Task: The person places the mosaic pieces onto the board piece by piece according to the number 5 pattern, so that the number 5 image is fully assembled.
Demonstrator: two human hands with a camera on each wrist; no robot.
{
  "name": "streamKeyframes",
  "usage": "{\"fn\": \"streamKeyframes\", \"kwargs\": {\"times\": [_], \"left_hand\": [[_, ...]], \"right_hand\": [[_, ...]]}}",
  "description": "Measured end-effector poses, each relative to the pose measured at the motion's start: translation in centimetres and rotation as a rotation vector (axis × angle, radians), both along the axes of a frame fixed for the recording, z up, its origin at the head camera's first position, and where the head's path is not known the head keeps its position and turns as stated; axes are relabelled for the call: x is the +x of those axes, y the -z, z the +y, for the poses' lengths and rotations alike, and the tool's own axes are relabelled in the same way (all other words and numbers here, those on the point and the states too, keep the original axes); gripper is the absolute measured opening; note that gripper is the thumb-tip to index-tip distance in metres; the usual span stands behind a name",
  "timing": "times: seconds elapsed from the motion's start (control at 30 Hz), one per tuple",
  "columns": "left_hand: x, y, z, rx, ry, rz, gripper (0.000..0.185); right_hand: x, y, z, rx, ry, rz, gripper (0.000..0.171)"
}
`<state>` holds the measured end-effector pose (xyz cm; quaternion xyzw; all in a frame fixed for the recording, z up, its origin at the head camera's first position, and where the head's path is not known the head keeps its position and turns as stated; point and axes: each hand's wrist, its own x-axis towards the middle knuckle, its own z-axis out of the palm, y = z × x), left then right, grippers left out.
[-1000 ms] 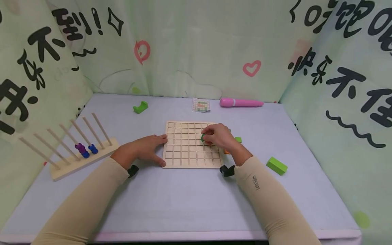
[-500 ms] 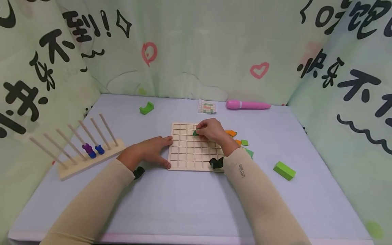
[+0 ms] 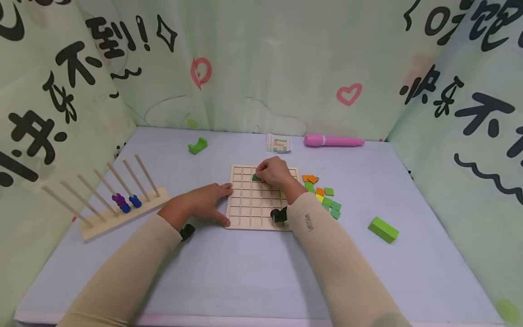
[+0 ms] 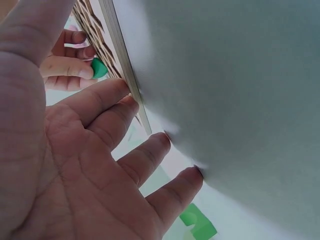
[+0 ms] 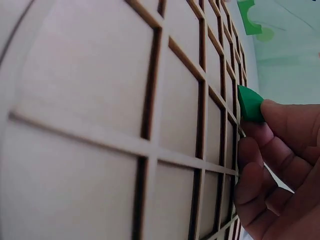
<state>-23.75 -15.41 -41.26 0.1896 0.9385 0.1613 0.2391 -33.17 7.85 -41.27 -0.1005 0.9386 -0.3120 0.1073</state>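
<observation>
A wooden grid board [image 3: 245,204] with square cells lies on the table. Its left edge is touched by my left hand [image 3: 206,202], fingers spread and fairly straight; the left wrist view [image 4: 95,150] shows fingertips against the board's side and the tabletop. Over the upper part of the grid, my right hand [image 3: 275,172] pinches a small dark green tile [image 3: 255,177] between thumb and fingers. In the right wrist view this green tile [image 5: 251,104] has a curved edge and sits close over the cells. Part of the grid is hidden under the right forearm.
Several orange, yellow and green tiles [image 3: 328,201] lie right of the board. A green block [image 3: 383,230] is farther right, a peg rack [image 3: 102,221] with beads at left. Behind are a notched green block [image 3: 198,146], a patterned card [image 3: 278,143] and a pink pen-shaped object [image 3: 334,141].
My right hand has moved left and slightly up over the grid with the green tile, uncovering the loose tiles at right. The left hand stays at the board's edge. The head view shifted slightly.
</observation>
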Motion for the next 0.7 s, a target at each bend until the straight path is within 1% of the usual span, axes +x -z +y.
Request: {"fn": "streamKeyframes", "kwargs": {"times": [0.13, 0.33, 0.47, 0.7], "left_hand": [[0.0, 0.0, 0.0, 0.000, -0.001, -0.004, 0.106], [0.1, 0.1, 0.0, -0.010, -0.004, 0.005, 0.106], [0.1, 0.2, 0.1, -0.010, -0.004, 0.006, 0.105], [0.0, 0.2, 0.1, -0.012, -0.013, 0.006, 0.106]], "right_hand": [[0.0, 0.0, -0.3, 0.045, -0.023, 0.021, 0.015], [0.1, 0.0, -1.0, 0.155, -0.086, 0.073, 0.018], [0.1, -0.1, -1.2, 0.205, -0.088, 0.085, 0.017], [0.1, -0.1, -1.3, 0.231, -0.110, 0.108, 0.017]]}}
